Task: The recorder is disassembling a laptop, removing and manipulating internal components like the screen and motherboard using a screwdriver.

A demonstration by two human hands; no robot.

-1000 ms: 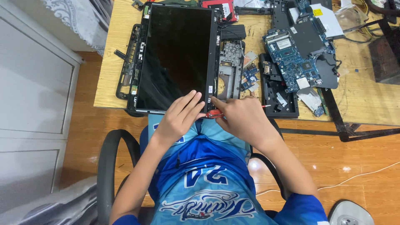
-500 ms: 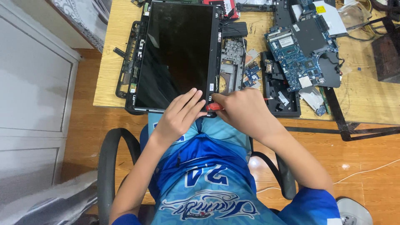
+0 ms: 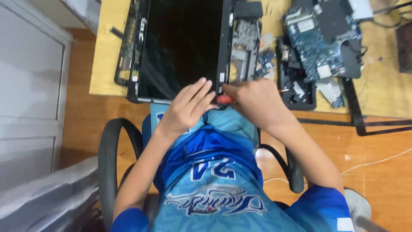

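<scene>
my left hand (image 3: 187, 109) lies flat, fingers spread, on the black laptop screen panel (image 3: 182, 47); my right hand (image 3: 254, 102) grips a red-handled screwdriver (image 3: 225, 99) at its corner, mid-screw; next calls for steady turning.

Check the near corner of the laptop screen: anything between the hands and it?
Nothing visible. The left hand lies flat on the near right corner of the laptop screen. The right hand holds a red-handled screwdriver at that same corner, beside the left fingers. The tip is hidden, so contact there cannot be told.
</scene>
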